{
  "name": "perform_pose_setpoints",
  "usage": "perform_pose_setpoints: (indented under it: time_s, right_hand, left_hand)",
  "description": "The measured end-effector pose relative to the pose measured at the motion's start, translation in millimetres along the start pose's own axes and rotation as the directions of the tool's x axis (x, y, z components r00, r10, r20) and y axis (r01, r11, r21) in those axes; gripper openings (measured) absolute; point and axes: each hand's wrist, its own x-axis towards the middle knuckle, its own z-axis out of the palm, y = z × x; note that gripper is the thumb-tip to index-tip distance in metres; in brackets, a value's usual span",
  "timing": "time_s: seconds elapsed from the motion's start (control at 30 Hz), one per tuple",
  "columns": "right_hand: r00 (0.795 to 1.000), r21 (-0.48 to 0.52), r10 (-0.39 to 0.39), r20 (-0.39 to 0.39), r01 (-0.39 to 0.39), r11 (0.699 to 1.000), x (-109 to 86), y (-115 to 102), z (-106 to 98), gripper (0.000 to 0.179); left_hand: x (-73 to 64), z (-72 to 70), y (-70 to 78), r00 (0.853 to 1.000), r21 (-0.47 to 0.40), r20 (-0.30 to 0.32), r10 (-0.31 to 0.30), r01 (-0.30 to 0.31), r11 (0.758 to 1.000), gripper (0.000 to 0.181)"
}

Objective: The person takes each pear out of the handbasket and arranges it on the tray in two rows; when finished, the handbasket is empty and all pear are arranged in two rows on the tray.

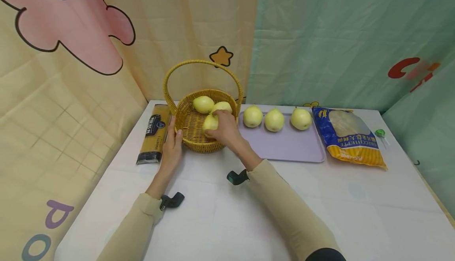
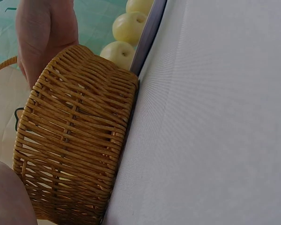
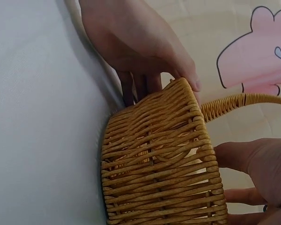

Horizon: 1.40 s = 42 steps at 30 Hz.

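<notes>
A woven wicker basket [image 1: 193, 126] with a tall arched handle stands at the back of the table. Two yellow-green pears lie inside it, one pear [image 1: 203, 104] at the back left and another pear [image 1: 222, 107] beside it. My right hand [image 1: 226, 127] reaches over the near right rim and grips a third pear [image 1: 210, 123] low in the basket. Along the basket's left outer side rests my left hand [image 1: 172, 144], fingers fairly straight, thumb near the rim. The left wrist view shows the wicker wall [image 2: 75, 136] up close; the held pear is hidden there.
Right of the basket lies a lilac tray [image 1: 288, 148] with three pears [image 1: 274, 120] along its back edge. Farther right are a blue and yellow pasta bag [image 1: 350, 136] and a green lollipop [image 1: 380, 133]. A spaghetti pack [image 1: 154, 134] lies left of the basket. Curtains [image 1: 320, 36] hang behind.
</notes>
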Motion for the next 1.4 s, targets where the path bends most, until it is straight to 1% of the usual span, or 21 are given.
perform_pose_setpoints:
  time_s: [0.13,0.27,0.47,0.6,0.73,0.9,1.03,1.23,1.4]
  right_hand:
    - [1.0,0.008,-0.005,0.028,0.004,1.0,2.4,-2,5,0.065]
    - [0.997,0.005,-0.01,0.08,0.009,1.0,6.5,-5,10,0.071]
    - [0.986,0.032,-0.044,0.164,0.039,0.999,9.9,-10,15,0.075]
    - [0.98,0.031,-0.06,0.19,0.055,0.998,12.3,-11,18,0.074]
    - [0.978,0.029,-0.059,0.202,0.054,0.998,15.8,-11,21,0.071]
    - [0.973,0.012,-0.079,0.217,0.078,0.997,19.1,-10,24,0.07]
    - [0.972,-0.007,-0.073,0.223,0.077,0.997,20.4,-9,26,0.07]
    - [0.976,0.008,-0.072,0.207,0.072,0.997,20.8,-9,27,0.067]
    - [0.984,0.03,-0.052,0.171,0.047,0.998,19.3,-10,27,0.069]
  left_hand:
    - [0.2,0.8,0.1,1.0,0.003,0.0,-0.003,0.003,1.0,0.059]
    - [0.1,0.5,0.1,1.0,0.007,0.003,-0.021,0.021,1.0,0.059]
    - [0.2,0.3,0.5,0.999,0.02,0.007,-0.041,0.041,0.999,0.058]
    - [-0.3,-0.1,0.9,0.999,0.021,0.007,-0.044,0.044,0.999,0.058]
    - [-0.2,-0.1,0.8,0.999,0.021,0.008,-0.045,0.045,0.999,0.058]
    - [0.3,0.2,0.5,0.999,0.025,0.004,-0.042,0.042,0.999,0.058]
    - [1.0,0.8,0.1,0.999,0.023,0.004,-0.039,0.039,0.999,0.058]
    - [1.1,0.5,1.2,0.999,0.023,0.006,-0.039,0.039,0.999,0.059]
    - [0.3,-0.2,1.4,0.999,0.026,0.005,-0.04,0.039,0.999,0.059]
